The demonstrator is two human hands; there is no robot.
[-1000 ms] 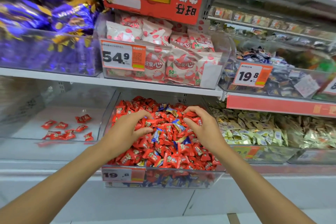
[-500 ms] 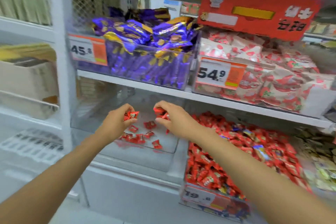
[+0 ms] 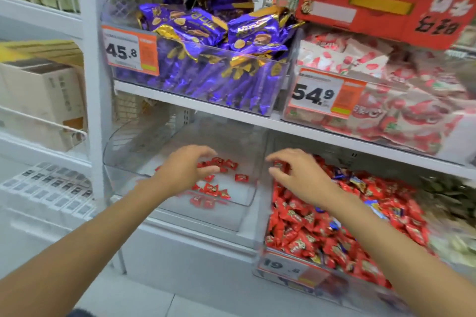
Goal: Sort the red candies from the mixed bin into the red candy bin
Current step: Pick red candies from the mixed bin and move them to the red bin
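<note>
Two hands are hovering, fingers (image 3: 203,150) loosely spread: the left hand (image 3: 184,171) above the few red candies (image 3: 240,177) lying in the clear bin (image 3: 128,141), the right hand (image 3: 301,177) over the mixed bin (image 3: 280,265)'s edge.

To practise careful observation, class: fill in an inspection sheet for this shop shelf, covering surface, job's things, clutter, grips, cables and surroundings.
Surface: white shelf holding clear bins.
Job's things: red candy bin holds a few red candies; mixed bin heaped red, with some blue-wrapped candies.
Clutter: nothing seen.
Grips: left hand, fingers spread, over red candy bin; right hand at the mixed bin's left edge, hold unclear.
Cables: nothing seen.
Surroundings: purple snack packs, strawberry-print bags above; cartons left.
</note>
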